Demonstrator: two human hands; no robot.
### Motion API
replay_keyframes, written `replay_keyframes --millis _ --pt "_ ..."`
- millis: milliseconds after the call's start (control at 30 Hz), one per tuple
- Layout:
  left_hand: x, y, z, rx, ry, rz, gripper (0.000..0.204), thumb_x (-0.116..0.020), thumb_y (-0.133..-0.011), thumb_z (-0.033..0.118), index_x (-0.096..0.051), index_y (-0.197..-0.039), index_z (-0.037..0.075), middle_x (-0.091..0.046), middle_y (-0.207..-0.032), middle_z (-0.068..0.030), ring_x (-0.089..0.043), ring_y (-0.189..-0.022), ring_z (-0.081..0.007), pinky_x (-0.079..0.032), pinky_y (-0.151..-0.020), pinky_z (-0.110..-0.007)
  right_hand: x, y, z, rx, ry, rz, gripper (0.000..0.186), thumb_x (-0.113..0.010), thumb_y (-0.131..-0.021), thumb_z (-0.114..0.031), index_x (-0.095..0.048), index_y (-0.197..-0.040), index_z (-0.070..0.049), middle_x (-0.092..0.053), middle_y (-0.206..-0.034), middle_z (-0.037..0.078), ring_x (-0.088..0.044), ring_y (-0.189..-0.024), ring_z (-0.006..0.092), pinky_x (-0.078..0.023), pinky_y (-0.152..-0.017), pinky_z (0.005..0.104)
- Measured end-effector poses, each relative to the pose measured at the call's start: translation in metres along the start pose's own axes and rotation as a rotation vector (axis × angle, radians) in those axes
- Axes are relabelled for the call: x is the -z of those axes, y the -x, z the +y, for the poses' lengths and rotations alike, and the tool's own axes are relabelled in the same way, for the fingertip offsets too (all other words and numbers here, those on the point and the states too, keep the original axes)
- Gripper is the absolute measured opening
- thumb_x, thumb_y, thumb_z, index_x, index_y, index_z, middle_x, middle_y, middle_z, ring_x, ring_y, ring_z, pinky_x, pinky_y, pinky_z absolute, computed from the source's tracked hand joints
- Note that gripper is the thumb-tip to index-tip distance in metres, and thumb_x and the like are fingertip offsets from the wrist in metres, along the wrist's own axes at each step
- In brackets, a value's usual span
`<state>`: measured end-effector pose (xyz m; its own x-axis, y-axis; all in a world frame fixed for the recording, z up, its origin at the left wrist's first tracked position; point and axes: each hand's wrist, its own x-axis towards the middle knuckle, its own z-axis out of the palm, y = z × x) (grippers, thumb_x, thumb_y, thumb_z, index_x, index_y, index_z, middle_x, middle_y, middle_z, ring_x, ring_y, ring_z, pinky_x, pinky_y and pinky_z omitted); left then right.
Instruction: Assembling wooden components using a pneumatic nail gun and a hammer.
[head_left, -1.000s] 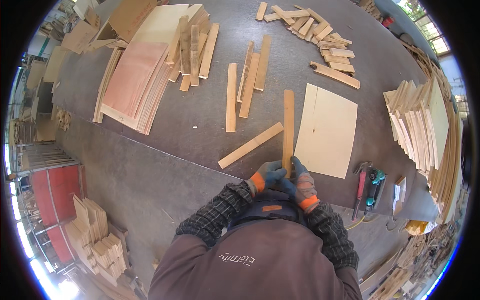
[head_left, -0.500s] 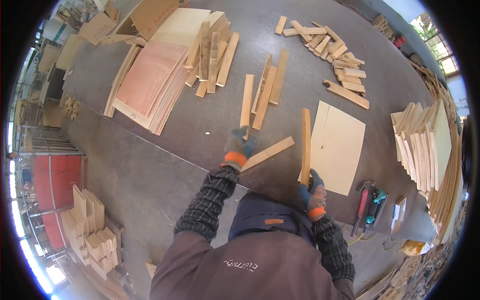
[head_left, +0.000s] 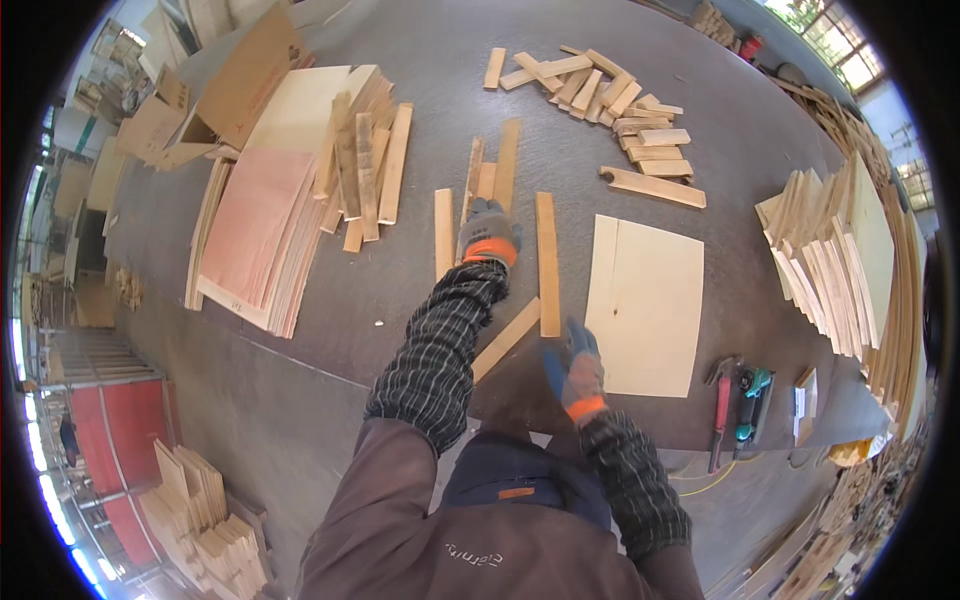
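My left hand point(head_left: 489, 236), in a grey-blue glove with an orange cuff, reaches over a cluster of wooden strips. Its fingers curl over the near end of the middle wooden strip point(head_left: 487, 181), partly hiding it. Strips lie on both sides of that hand. My right hand point(head_left: 578, 376), gloved alike, is open, its fingers apart and nothing between them. Just beyond its fingers stands the near end of a long wooden strip point(head_left: 547, 265) lying lengthwise. A pale plywood sheet point(head_left: 645, 310) lies right of it. Left of the right hand, another strip point(head_left: 507, 340) lies slantwise.
A stack of reddish plywood sheets point(head_left: 258, 215) with strips beside it stands at left. Short wood pieces point(head_left: 610, 95) are heaped at the far side. A hammer point(head_left: 720, 410) and a teal power tool point(head_left: 750, 405) lie at right, near stacked boards point(head_left: 820, 255).
My left hand has left the near end of one strip and moved forward to the cluster. The long strip has shifted left off the sheet, and my right hand has let go of it.
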<state>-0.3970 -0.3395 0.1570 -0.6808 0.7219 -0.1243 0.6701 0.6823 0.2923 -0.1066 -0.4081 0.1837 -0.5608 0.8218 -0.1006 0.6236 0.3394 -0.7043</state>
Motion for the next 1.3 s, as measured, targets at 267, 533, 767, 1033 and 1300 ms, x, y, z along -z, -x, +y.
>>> replay_keyframes --millis 267,533,767,1033,1300 --pt "-0.042 -0.053 -0.003 0.204 0.036 0.005 0.045 -0.079 -0.090 0.026 -0.070 -0.126 0.002 -0.066 -0.132 -0.0255 -0.071 -0.115 -0.0415 -0.058 -0.097 -0.047 0.044 0.134 0.093 -0.266 -0.084 -0.043 0.055 -0.074 -0.094 -0.016 -0.059 -0.145 -0.001 -0.071 -0.121 0.021 -0.070 -0.111 0.0332 -0.057 -0.096 0.0428" --pt "0.005 -0.034 -0.001 0.107 0.563 -0.251 0.034 -0.067 -0.093 0.018 -0.076 -0.117 -0.003 -0.078 -0.105 -0.0214 -0.076 -0.101 -0.0366 -0.063 -0.087 -0.042 0.073 0.178 0.127 -0.405 -0.332 0.020 0.048 -0.072 -0.095 -0.012 -0.062 -0.141 -0.002 -0.073 -0.107 0.010 -0.069 -0.096 0.0184 -0.057 -0.084 0.0352" --pt "0.070 0.121 0.051 0.074 1.371 -0.661 0.052 -0.060 -0.095 0.013 -0.058 -0.142 -0.012 -0.071 -0.124 -0.0177 -0.074 -0.105 -0.0239 -0.063 -0.086 -0.037 0.135 0.115 0.105 -0.218 -0.434 -0.010 0.050 -0.068 -0.098 -0.004 -0.060 -0.148 -0.005 -0.073 -0.110 0.010 -0.067 -0.099 0.0161 -0.057 -0.086 0.0326" --pt "-0.028 0.311 0.112 0.194 1.359 -0.768 0.047 -0.068 -0.097 0.012 -0.060 -0.138 -0.008 -0.072 -0.124 -0.0161 -0.072 -0.109 -0.0217 -0.061 -0.090 -0.035 0.187 0.108 0.124 -0.246 -0.547 -0.325 0.076 -0.082 -0.091 -0.014 -0.048 -0.158 -0.006 -0.065 -0.129 0.011 -0.063 -0.113 0.0199 -0.055 -0.095 0.0361" --pt "-0.099 0.412 0.186 0.481 1.346 -0.695 0.034 -0.074 -0.096 0.012 -0.064 -0.122 -0.008 -0.074 -0.110 -0.0160 -0.074 -0.098 -0.0217 -0.061 -0.084 -0.034 0.164 0.181 0.192 -0.092 -0.213 -0.270 0.070 -0.076 -0.091 -0.016 -0.048 -0.155 -0.006 -0.061 -0.137 0.027 -0.065 -0.120 0.0455 -0.055 -0.102 0.0482"
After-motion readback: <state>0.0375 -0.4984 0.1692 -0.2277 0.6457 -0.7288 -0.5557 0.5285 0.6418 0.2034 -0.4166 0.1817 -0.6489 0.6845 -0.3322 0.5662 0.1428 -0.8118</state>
